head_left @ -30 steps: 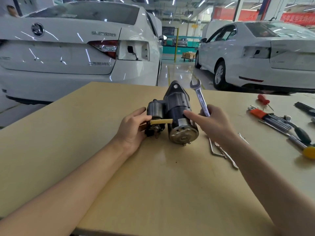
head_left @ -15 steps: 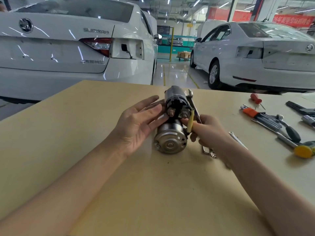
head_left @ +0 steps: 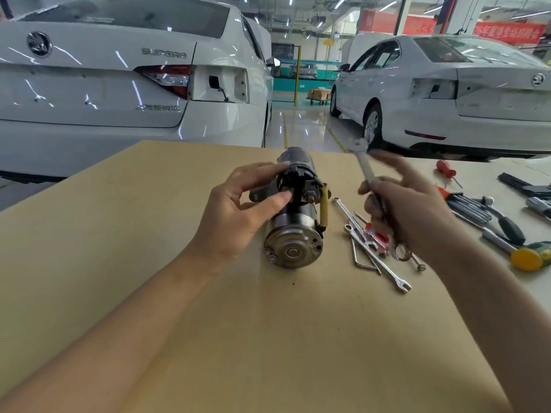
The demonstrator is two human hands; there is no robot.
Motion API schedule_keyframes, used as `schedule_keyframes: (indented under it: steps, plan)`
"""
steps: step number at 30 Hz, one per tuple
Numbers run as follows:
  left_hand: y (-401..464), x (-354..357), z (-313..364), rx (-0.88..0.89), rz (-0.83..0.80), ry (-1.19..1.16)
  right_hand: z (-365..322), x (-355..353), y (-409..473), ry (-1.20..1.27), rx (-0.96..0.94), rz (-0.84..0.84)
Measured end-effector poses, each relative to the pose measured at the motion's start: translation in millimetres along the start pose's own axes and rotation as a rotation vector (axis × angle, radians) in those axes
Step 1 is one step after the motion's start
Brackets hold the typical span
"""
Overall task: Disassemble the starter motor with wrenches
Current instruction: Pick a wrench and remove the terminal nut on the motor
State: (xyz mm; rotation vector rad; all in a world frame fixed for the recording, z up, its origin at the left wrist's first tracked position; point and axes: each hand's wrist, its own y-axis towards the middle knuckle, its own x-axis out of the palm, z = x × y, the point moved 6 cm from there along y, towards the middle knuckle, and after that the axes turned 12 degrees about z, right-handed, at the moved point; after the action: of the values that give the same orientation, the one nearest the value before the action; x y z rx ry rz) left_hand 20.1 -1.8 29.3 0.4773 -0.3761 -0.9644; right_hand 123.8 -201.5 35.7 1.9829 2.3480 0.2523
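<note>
Starter motor [head_left: 293, 231] lies gripped by left hand [head_left: 235, 213], right hand [head_left: 414, 213] beside.

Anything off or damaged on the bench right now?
Nothing on the bench itself. Behind it, the left white car has an open tail-lamp cavity with a loose wire hanging out; the right car shows a similar empty recess.

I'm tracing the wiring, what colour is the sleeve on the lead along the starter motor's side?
Yellow sleeve, beside the starter motor, in the head view.

Bright overhead strip lighting, glare on cars; right hand [head_left: 417, 213] perhaps motion-blurred.
</note>
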Motion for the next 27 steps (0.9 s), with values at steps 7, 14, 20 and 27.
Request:
schedule_keyframes:
  steps: [7, 14, 20, 27]
  plan:
    - [-5.4, 12.5, 7.6, 0.13, -0.143, 0.082, -23.1, 0.3, -15.0, 0.852, 0.164, -0.302]
    - [-9.1, 16.1, 0.4, 0.075, -0.212, 0.138, -2.2, -2.8, -30.8, 0.476, 0.071, -0.073]
    - [-11.3, 22.6, 1.5, 0.174, -0.191, 0.236, 39.1, 13.6, -50.2, 0.686, 0.459, 0.017]
    - [-10.9, 23.6, 4.1, 0.249, -0.111, 0.279, 39.1, 22.4, -50.1, 0.709, 0.478, 0.06]
